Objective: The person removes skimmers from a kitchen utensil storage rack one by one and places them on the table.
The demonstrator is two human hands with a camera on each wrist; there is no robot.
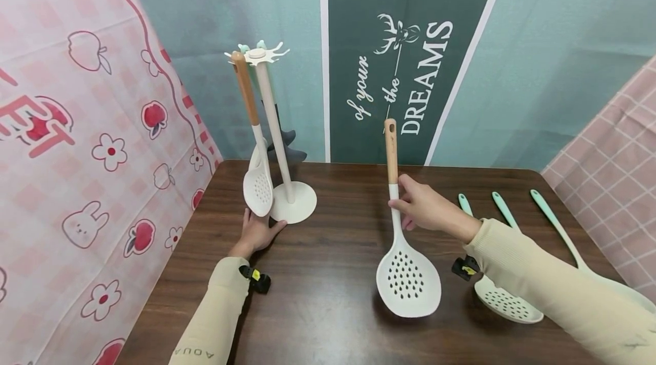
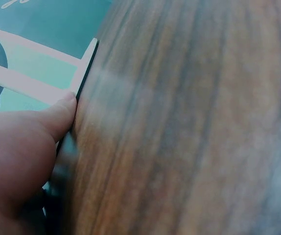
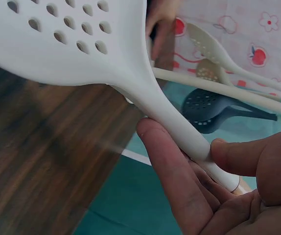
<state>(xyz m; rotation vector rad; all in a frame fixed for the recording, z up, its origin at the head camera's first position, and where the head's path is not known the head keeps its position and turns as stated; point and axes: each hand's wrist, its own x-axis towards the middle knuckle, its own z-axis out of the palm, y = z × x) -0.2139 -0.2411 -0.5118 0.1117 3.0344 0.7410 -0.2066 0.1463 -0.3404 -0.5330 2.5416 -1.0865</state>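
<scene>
My right hand pinches the white neck of a large white skimmer with a wooden handle. The skimmer is held handle up, its perforated head low over the table. In the right wrist view, thumb and fingers close on the neck just below the wood. My left hand lies at the round base of a cream utensil stand, thumb touching the base's edge and fingers extended, partly hidden. A smaller white slotted spoon with a wooden handle hangs from the stand, above that hand.
Dark grey utensils hang on the stand's far side. At the table's right lie several mint-handled utensils, including a slotted one and a long-handled one, partly under my right sleeve. Printed cloths surround the table.
</scene>
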